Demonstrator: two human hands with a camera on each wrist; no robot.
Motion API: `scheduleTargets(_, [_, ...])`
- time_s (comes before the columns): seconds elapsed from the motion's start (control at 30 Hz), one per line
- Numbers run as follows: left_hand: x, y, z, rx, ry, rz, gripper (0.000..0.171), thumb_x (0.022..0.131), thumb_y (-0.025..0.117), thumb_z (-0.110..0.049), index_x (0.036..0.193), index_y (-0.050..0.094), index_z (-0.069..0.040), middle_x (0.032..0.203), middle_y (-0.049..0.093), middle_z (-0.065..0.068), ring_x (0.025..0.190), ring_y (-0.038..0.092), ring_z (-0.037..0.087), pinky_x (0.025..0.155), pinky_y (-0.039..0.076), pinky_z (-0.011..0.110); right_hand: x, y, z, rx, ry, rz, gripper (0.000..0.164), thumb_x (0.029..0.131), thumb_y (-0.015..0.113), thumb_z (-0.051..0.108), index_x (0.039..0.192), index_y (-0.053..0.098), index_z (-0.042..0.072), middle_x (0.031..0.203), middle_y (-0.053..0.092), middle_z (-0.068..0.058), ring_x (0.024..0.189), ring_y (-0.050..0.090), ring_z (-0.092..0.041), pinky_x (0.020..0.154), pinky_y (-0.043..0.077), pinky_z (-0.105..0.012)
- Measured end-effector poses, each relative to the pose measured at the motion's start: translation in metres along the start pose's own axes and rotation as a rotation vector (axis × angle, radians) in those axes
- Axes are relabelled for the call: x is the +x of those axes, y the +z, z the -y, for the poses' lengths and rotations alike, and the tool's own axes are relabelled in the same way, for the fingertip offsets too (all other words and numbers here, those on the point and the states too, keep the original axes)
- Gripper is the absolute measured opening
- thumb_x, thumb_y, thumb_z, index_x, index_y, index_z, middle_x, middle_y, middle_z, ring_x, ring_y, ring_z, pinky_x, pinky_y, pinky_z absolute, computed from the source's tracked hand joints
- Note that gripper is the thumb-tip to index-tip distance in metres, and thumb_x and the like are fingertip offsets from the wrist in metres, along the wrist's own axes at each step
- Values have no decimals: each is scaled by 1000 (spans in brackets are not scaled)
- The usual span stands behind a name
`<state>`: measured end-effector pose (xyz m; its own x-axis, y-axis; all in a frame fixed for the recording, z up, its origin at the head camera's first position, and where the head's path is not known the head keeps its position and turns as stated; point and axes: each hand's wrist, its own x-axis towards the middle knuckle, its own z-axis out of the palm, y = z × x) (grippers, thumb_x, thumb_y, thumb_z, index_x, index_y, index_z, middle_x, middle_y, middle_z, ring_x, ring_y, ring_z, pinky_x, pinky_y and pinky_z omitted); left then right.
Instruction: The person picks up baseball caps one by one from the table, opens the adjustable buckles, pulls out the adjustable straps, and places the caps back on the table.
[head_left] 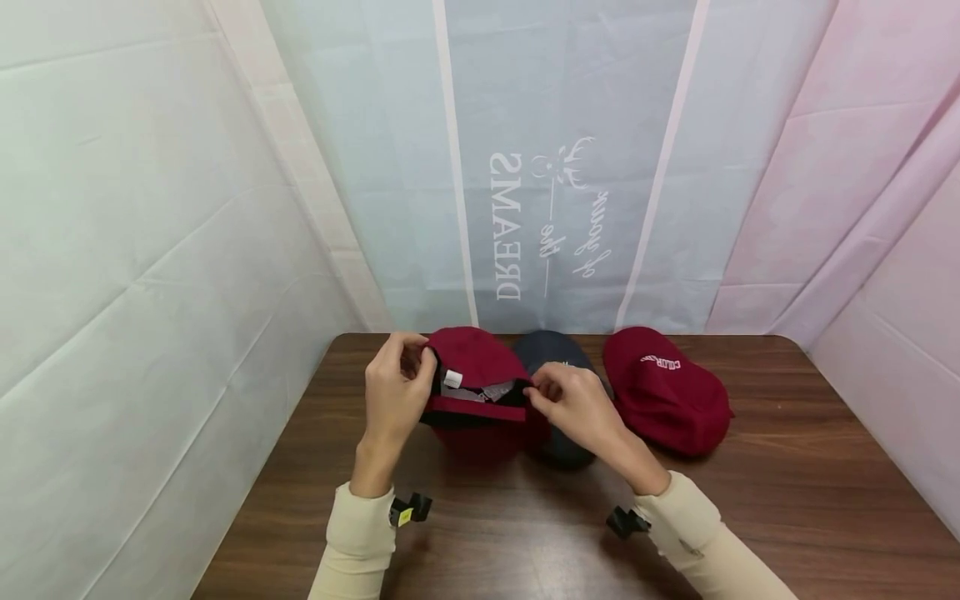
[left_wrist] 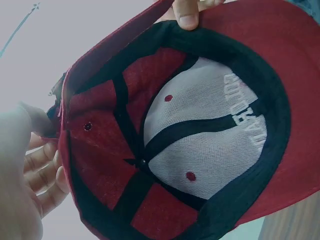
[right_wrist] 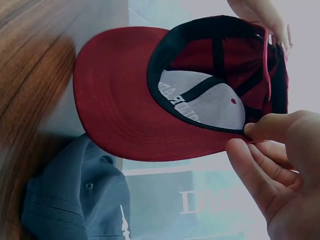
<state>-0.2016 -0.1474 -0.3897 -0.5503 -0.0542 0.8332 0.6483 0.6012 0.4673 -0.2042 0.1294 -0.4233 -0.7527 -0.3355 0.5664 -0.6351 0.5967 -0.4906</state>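
Note:
A dark red baseball cap (head_left: 471, 354) is held above the table, its inside turned toward me. Black tape, a grey-white front lining with reversed lettering and a small white label (head_left: 453, 379) show within it. My left hand (head_left: 393, 387) grips the cap's back edge, thumb by the strap end. On the other side my right hand (right_wrist: 280, 160) pinches the sweatband rim near the brim (right_wrist: 110, 95) between thumb and fingers. Both wrist views look into the open crown.
A dark blue-grey cap (head_left: 553, 346) lies just behind and right of the held cap. Farther right a second dark red cap (head_left: 675, 404) with white lettering rests on the brown wooden table (head_left: 510, 533). Printed cloth (head_left: 555, 83) hangs along the back; pale cloth walls flank both sides.

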Motion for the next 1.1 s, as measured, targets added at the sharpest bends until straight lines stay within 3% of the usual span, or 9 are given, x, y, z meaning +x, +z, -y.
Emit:
scheduleTargets(0.3, [-3, 0, 2, -13, 0, -38, 9, 94, 67, 2, 102, 70, -1, 81, 67, 10, 66, 64, 18, 57, 53, 26, 13, 10, -5, 45, -32, -31, 15, 90, 83, 7, 88, 71, 16, 80, 68, 5, 68, 64, -5, 63, 55, -24])
scheduleTargets(0.63, [-2, -3, 1, -45, 34, -125, 16, 90, 72, 8, 104, 71, 1, 84, 68, 12, 70, 65, 21, 56, 55, 32, 31, 20, -10, 71, -70, -83, 14, 93, 80, 7, 88, 70, 15, 83, 67, 2, 73, 64, -8, 65, 55, -26])
scheduleTargets(1.1, [-4, -2, 5, -40, 31, -107, 17, 91, 70, 9, 106, 70, 1, 91, 71, 14, 79, 68, 20, 60, 59, 38, 49, 43, -28, 29, -140, -197, 10, 96, 74, 4, 91, 68, 10, 85, 67, -4, 70, 62, -12, 63, 52, -30])
